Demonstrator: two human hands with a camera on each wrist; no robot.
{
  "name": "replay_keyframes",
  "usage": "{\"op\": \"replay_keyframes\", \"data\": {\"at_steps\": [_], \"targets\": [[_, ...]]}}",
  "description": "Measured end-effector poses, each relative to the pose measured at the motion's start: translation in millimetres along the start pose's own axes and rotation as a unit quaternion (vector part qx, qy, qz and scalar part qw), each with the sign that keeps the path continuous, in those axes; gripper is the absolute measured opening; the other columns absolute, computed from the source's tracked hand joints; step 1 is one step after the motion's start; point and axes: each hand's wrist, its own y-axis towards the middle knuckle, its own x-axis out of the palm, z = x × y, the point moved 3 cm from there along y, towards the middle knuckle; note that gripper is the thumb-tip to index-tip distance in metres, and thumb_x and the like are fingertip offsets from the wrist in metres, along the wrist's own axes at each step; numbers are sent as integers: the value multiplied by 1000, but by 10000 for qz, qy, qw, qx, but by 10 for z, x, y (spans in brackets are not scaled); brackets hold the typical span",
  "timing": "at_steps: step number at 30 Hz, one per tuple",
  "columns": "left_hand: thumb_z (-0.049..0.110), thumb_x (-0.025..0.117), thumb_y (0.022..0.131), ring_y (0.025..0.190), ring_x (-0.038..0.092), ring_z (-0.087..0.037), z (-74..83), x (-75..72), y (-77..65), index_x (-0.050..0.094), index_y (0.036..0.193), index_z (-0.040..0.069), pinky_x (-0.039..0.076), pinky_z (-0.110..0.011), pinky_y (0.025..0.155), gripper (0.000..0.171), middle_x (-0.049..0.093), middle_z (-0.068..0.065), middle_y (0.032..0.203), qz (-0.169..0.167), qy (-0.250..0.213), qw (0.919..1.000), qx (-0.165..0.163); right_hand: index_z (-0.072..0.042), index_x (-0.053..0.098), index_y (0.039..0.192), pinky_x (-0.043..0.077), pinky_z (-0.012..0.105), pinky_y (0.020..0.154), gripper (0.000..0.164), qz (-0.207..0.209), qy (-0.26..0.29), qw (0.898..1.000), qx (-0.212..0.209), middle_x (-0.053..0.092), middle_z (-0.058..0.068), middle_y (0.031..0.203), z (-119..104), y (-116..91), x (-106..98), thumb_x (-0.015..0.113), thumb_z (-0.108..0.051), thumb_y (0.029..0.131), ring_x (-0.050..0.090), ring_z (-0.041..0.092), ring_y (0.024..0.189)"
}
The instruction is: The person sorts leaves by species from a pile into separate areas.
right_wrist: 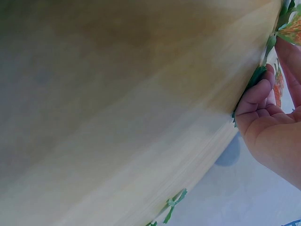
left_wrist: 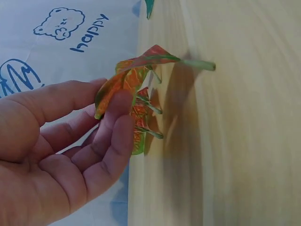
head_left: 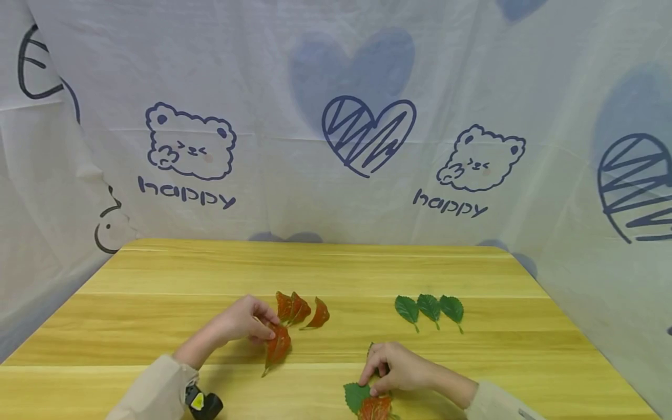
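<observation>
My left hand (head_left: 247,319) pinches a red leaf (head_left: 278,345) between thumb and fingers, its stem pointing down toward the table. In the left wrist view that red leaf (left_wrist: 141,66) is curled and held off the wood. Just beyond lie several other red leaves (head_left: 299,309) in a row. My right hand (head_left: 396,367) is low at the table's front, thumb and fingertip pinching a green leaf (head_left: 356,396). Against that leaf lies a red leaf (head_left: 375,408), cut off by the frame's bottom edge. Another green leaf's tip shows behind the right hand, mostly hidden.
Three green leaves (head_left: 429,308) lie side by side at the right of the wooden table (head_left: 210,274). Behind the table hangs a pale cloth (head_left: 278,175) printed with hearts and bears. A black device (head_left: 205,403) is strapped on the left wrist.
</observation>
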Motion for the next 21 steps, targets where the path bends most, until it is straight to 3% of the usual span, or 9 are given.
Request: {"op": "replay_keyframes", "data": {"at_steps": [10, 21], "targets": [[-8, 63, 76, 57, 58, -16, -80, 45, 6, 61, 89, -11, 51, -32, 54, 14, 61, -6, 71, 3, 38, 9992, -390, 0, 70, 86, 40, 17, 53, 15, 37, 83, 9999, 81, 56, -5, 80, 30, -3, 5, 72, -6, 72, 39, -3, 61], [-5, 61, 77, 54, 53, -13, -41, 55, -14, 59, 91, -10, 50, -31, 52, 15, 55, -6, 68, -39, 183, 9992, -367, -1, 70, 86, 40, 17, 53, 15, 43, 136, 9998, 158, 55, -6, 79, 63, 0, 8, 72, -8, 72, 40, -2, 61]]}}
